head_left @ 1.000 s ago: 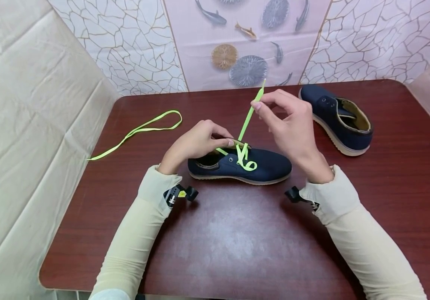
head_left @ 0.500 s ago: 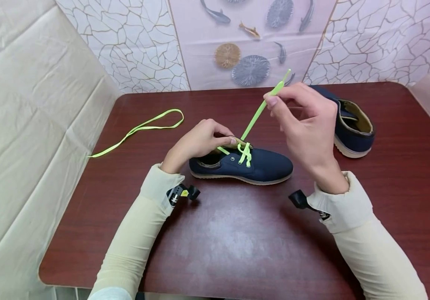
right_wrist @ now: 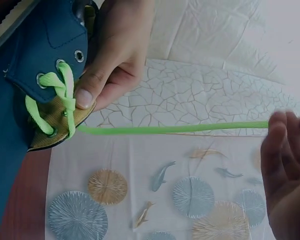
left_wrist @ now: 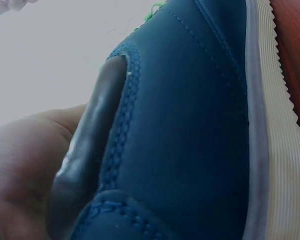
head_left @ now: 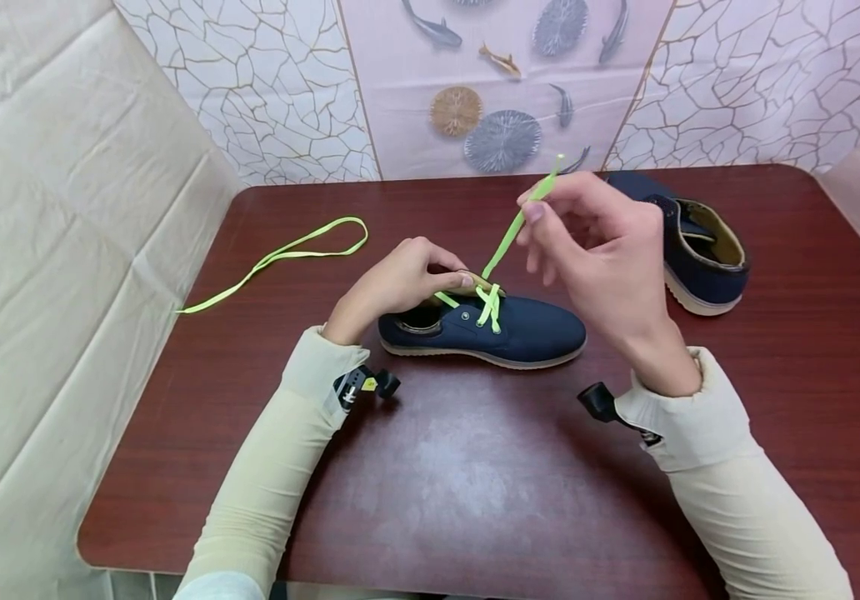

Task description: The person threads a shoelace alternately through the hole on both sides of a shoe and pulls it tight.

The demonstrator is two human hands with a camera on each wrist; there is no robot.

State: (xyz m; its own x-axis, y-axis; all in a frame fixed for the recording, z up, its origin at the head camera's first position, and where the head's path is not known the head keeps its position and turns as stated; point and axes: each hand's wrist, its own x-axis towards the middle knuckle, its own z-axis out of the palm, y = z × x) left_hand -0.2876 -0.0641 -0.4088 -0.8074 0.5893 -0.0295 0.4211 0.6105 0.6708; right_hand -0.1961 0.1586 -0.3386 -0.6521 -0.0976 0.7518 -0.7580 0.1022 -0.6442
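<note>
A navy shoe (head_left: 527, 329) with a pale sole lies on the table, toe to the right. Bright green shoelace (head_left: 492, 308) crosses between its front eyelets; the eyelet nearest the ankle on the near side is bare in the right wrist view. My left hand (head_left: 400, 275) pinches the shoe's far flap (right_wrist: 85, 112) between thumb and fingers. Up and to the right, my right hand (head_left: 602, 258) pinches the lace near its tip, and the stretch between hand and shoe is pulled straight. In the left wrist view, the shoe's side (left_wrist: 190, 125) hides most of the left hand.
A second navy shoe (head_left: 707, 258) stands at the back right, partly behind the right hand. A loose green lace (head_left: 272, 258) lies looped at the table's left. Patterned cloth (head_left: 505, 92) hangs behind the dark red table (head_left: 430, 483).
My right hand has moved right, drawing the lace out; the small loop on the shoe has tightened flat. Since half a second ago it has eased slightly left. The left hand keeps its hold.
</note>
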